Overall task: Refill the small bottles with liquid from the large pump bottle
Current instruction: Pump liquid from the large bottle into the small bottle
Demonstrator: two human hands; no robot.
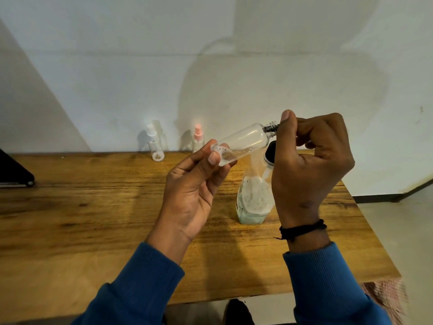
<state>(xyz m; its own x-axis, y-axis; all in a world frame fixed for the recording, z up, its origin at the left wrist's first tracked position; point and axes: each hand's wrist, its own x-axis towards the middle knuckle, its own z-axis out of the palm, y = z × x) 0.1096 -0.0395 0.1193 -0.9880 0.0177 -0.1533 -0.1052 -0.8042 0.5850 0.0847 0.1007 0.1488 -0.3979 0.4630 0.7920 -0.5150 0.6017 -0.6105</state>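
A small clear bottle (243, 140) lies tilted in the air, its base low at the left and its threaded neck up at the right. A little foamy liquid sits in its base. My left hand (199, 186) grips the base. My right hand (309, 165) pinches at the neck; whether a cap is between its fingers is hidden. Behind my right hand the large pump bottle (254, 198) stands on the wooden table (93, 219), with pale greenish liquid at the bottom and foam above. Its dark pump head is partly hidden by my right hand.
Two small spray bottles stand at the table's back edge by the white wall: one with a white cap (155, 146), one with a pink cap (198, 138). A dark object (14, 172) lies at the far left. The table's right edge falls off near the floor.
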